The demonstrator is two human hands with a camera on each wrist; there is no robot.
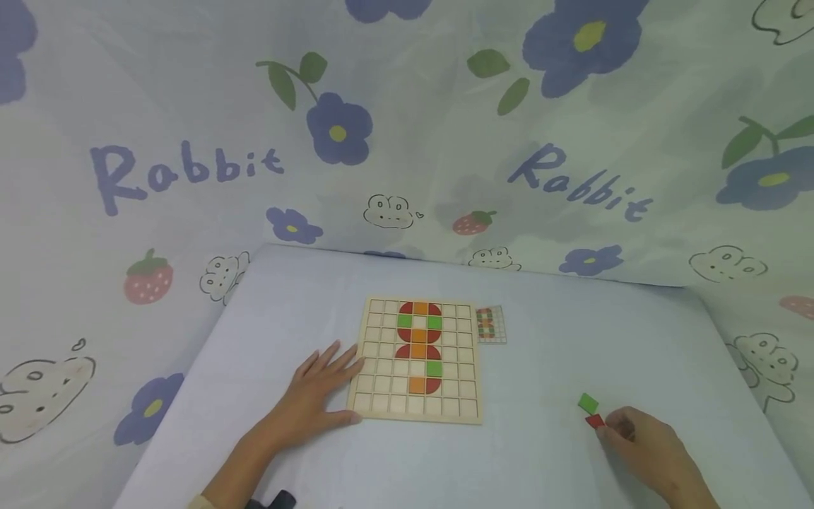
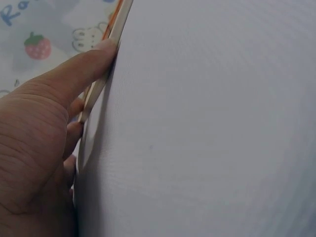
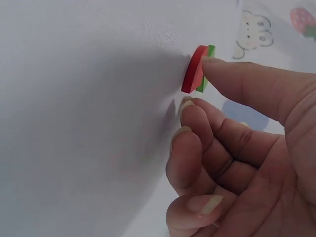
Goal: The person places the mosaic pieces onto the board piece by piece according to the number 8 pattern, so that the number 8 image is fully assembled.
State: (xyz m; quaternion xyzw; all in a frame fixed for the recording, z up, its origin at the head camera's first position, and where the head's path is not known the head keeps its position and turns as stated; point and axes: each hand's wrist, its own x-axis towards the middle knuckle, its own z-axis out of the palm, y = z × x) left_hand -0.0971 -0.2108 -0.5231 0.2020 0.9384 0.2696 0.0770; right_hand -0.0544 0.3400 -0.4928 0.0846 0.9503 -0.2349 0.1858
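A square wooden grid board [image 1: 380, 404] lies on the white table, with red quarter-round, orange square and green square tiles in its middle columns. My left hand [image 1: 311, 399] rests at the board's left side, fingers spread and fairly straight. In the left wrist view its thumb [image 2: 81, 74] touches the board's edge. Well to the right of the board, my right hand [image 1: 649, 449] holds a red tile [image 3: 193, 71] at its edge between thumb and curled forefinger. Right beside the red tile is a green tile [image 1: 588, 404], partly hidden behind it in the right wrist view.
A small pattern card [image 1: 499, 325] with a matching coloured grid lies against the board's right edge. A dark object [image 1: 282, 500] shows at the table's near side, by the left forearm. Printed cloth [image 1: 407, 177] with flowers and rabbits surrounds the table.
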